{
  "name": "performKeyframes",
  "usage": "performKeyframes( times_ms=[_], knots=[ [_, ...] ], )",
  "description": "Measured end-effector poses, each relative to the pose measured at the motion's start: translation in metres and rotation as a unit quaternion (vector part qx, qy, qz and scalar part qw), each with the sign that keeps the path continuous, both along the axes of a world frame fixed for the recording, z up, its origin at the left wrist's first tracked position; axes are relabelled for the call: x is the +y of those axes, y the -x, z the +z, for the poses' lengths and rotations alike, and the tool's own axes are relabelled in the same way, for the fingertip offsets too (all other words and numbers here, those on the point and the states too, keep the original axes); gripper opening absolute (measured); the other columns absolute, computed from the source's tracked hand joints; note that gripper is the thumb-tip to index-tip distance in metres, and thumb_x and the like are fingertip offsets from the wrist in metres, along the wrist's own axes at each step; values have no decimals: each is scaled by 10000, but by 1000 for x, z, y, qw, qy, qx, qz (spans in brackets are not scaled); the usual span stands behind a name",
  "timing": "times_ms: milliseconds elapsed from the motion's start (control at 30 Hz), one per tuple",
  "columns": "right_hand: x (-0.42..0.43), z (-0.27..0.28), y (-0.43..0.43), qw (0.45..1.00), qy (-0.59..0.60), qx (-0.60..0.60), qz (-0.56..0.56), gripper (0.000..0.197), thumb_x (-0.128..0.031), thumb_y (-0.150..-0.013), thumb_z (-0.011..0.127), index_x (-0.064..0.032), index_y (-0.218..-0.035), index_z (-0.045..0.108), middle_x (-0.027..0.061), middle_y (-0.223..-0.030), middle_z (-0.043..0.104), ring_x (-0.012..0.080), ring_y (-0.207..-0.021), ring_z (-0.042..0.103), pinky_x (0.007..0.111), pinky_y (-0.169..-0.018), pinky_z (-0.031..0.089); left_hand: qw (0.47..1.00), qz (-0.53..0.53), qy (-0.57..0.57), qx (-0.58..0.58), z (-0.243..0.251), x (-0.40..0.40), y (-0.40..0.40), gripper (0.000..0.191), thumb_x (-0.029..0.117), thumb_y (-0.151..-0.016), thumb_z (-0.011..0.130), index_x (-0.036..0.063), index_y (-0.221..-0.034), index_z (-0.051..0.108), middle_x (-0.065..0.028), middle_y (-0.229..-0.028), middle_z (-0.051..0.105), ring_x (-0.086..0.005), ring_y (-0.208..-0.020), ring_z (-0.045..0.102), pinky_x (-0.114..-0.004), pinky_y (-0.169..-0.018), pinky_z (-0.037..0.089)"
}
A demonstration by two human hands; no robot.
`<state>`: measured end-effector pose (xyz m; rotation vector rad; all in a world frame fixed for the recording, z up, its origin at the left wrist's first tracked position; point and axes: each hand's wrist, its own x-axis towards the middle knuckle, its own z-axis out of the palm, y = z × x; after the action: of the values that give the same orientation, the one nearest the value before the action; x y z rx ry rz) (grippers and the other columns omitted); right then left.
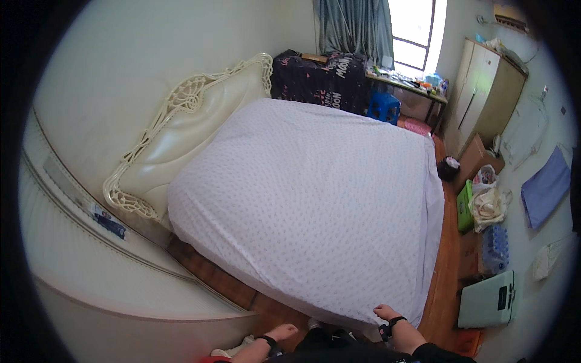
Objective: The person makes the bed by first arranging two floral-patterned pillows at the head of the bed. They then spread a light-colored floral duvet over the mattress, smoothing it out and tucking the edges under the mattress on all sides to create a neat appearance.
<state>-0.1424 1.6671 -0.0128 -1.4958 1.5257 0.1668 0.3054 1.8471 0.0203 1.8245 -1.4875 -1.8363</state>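
A bed with a white patterned fitted sheet (308, 195) fills the middle of the view, its cream padded headboard (163, 136) against the wall at the left. Some folds run along the sheet's right side and near corner. My left hand (285, 332) is low in the picture, over the floor beside the bed's near edge, with its fingers curled; whether it holds anything is unclear. Over the near right corner of the bed, my right hand (385, 311) appears curled, close to the sheet; whether it grips the fabric cannot be made out. Both wrists wear black bands.
Boxes, bags and a pale green case (485, 299) line the right wall beside a strip of wooden floor (442, 267). At the back are a blue stool (384, 108), a cluttered desk (408, 86) and a wardrobe (481, 90). A curved white partition (113, 272) rises at the left.
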Motion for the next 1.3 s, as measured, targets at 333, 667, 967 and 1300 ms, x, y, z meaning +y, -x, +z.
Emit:
performKeyframes(
  times_ms=[333,667,967,1300],
  knots=[
    [-3,4,36,998,-15,16,-52,373,-343,-751,555,-52,-965,652,146,-923,653,268,-903,608,357,-792,461,960,167,-1,-226,24,45,-119,371,359,-828,514,61,-1015,633,-145,-1040,619,-296,-994,571,-367,-851,446],
    [-44,-18,79,985,-127,53,-103,329,-308,-813,553,-35,-982,623,83,-921,634,201,-804,567,333,-614,466,932,281,187,-132,88,-52,-71,447,389,-902,423,6,-1092,552,-196,-1062,586,-345,-1020,534,-366,-866,414],
    [-123,4,-2,999,44,9,-22,416,-326,-812,543,-15,-1083,593,159,-1015,631,269,-982,577,341,-862,430,897,241,335,-160,120,-176,-130,353,297,-910,435,24,-1099,557,-191,-1069,581,-321,-1032,525,-366,-898,398],
    [-234,-71,-181,986,143,48,71,474,-321,-861,480,15,-1196,492,251,-1175,514,364,-1145,457,403,-974,357,917,172,190,-305,-50,-222,-246,402,362,-832,525,259,-1221,512,-158,-1373,335,-406,-1275,246,-510,-1029,222]
  ],
)
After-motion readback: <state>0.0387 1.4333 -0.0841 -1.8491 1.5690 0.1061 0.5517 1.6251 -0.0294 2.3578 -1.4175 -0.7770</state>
